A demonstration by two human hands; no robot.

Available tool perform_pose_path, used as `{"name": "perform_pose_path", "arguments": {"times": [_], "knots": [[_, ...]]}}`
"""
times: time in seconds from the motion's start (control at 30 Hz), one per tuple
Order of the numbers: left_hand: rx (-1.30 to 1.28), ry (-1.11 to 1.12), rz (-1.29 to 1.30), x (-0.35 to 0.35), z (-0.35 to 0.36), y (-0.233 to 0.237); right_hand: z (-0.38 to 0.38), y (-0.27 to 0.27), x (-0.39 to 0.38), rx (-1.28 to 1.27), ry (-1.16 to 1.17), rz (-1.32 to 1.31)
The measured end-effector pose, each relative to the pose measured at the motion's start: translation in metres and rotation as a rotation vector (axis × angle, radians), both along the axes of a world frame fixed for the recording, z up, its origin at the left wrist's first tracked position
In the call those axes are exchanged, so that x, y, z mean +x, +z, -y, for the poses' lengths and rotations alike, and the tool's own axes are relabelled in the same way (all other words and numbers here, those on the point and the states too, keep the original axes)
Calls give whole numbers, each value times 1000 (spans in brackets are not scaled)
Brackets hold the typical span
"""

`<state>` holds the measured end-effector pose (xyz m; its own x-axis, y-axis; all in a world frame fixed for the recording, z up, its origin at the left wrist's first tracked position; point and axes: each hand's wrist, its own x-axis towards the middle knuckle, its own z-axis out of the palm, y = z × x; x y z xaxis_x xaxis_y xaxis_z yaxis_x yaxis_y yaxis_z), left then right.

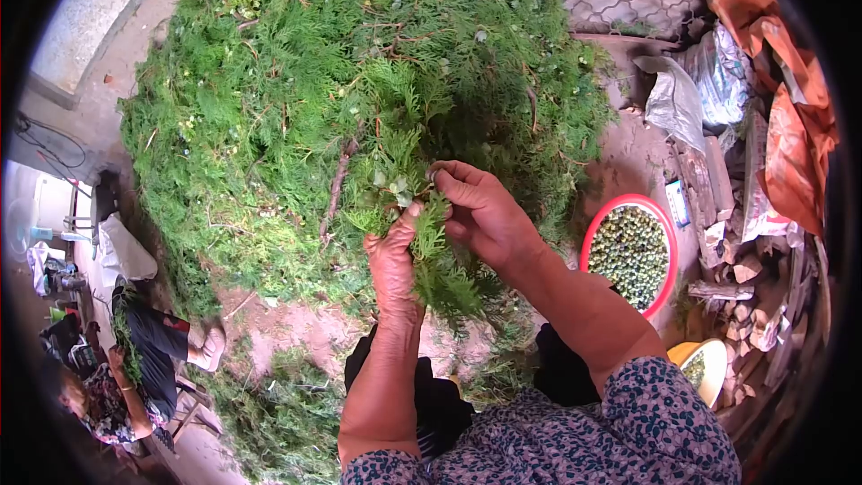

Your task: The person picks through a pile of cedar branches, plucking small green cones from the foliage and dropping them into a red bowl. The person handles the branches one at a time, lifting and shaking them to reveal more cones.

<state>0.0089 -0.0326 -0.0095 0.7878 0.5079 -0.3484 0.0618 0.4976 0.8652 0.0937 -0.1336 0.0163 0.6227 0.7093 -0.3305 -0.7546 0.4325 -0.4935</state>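
Observation:
My left hand is closed round a leafy evergreen sprig, whose flat green fronds hang down past my wrist. A few pale green cones show on the foliage just above my left fingertips. Close beside it, my right hand pinches thumb against fingers at the sprig's upper right side. Whatever lies in that pinch is too small to make out. Both hands are over a large heap of cut evergreen branches.
At right stands a red-rimmed basin of small green cones, with a yellow bowl below it. Stacked firewood, plastic bags and an orange sheet line the right edge. Another person sits at lower left holding greenery.

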Motion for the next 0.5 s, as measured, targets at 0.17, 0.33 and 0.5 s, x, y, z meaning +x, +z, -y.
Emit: {"name": "perform_pose_path", "arguments": {"times": [0.17, 0.33, 0.5], "knots": [[-340, -165, 408, 0, -9, -16, 1, -12, 7, 236, 0, -72], [-115, 118, 65, 3, 4, 20, 8, 11, 16, 153, -86, 12], [-15, 195, 53, 6, 10, 27, 3, 10, 7, -298, -49, 546]]}}
